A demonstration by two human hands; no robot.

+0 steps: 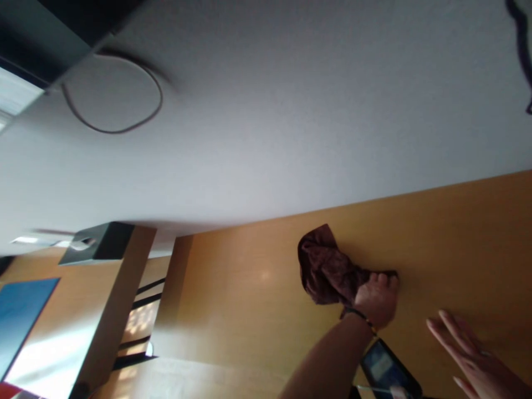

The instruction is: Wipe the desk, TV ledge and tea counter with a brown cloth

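Open right hand (474,354) in front, left hand (378,302) closed on a dark brown cloth (328,269), pale panel (291,127) behind.

Nearest, a phone-like device (388,366) shows by the left wrist; whether it lies or hangs there I cannot tell. The right hand holds nothing, fingers parted, probably for balance; contact with the wooden bench (249,288) is unclear. The left fist bunches one end of the cloth against the bench, likely for firm hold, so the rest spreads loose and crumpled towards the panel. Beyond, a thin cable (160,102) loops against the panel, perhaps slack left over.
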